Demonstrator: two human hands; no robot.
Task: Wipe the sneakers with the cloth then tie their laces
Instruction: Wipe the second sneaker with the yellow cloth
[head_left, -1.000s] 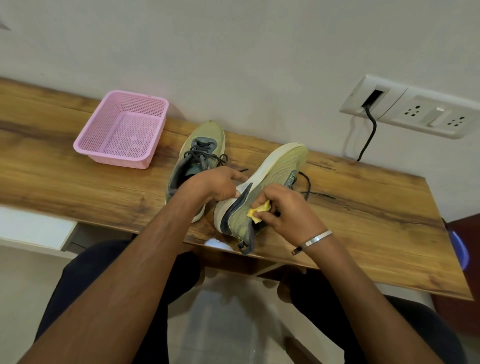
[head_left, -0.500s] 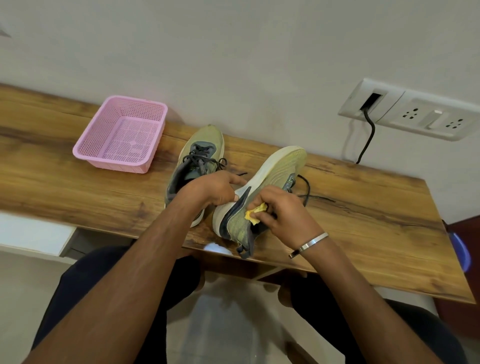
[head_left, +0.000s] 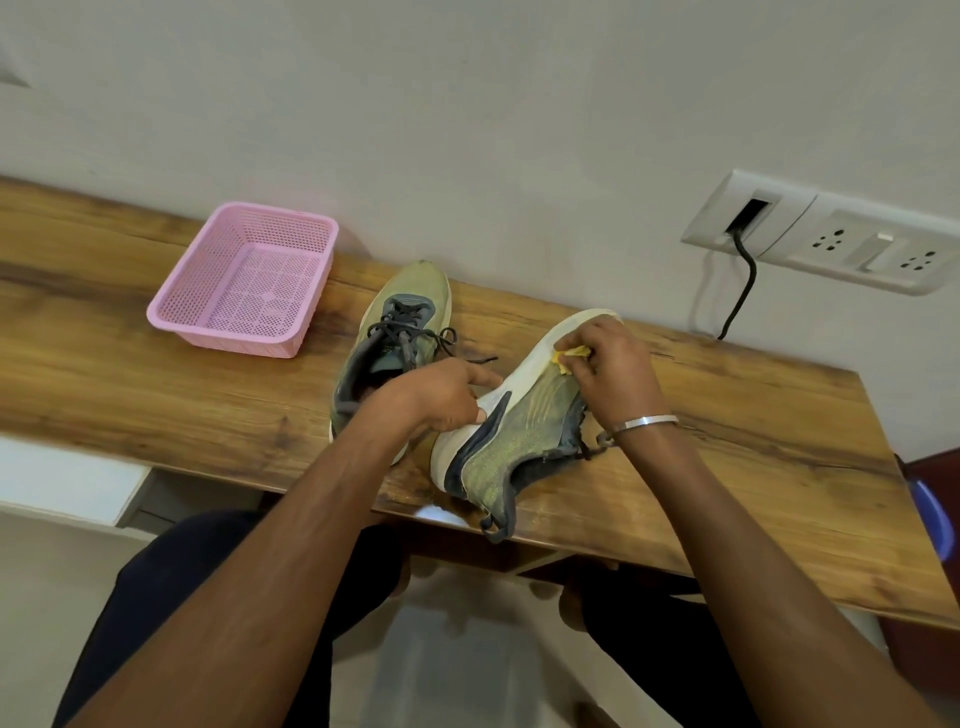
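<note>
Fingers of the right hand (head_left: 615, 371) are bunched round a small yellow cloth (head_left: 571, 356), pinching it against the white sole edge near the toe of the tilted sneaker (head_left: 511, 441). That shoe lies on its side across the near edge of the wooden table (head_left: 753, 467), I'd guess so the flank and sole face up for wiping. The left hand (head_left: 441, 397) steadies it, fingers curled over the sole at the heel end with the forefinger stretched along it, which should keep the shoe from sliding under the rubbing. Just beside it, touching or nearly so, the second sneaker (head_left: 402, 332) sits upright with its dark laces loose; no tying has begun. A pink basket (head_left: 171, 312) stands well apart to the left. A black cable (head_left: 740, 296) drops from the wall socket (head_left: 748, 221) to the tabletop behind the wiping hand, clear of it.
</note>
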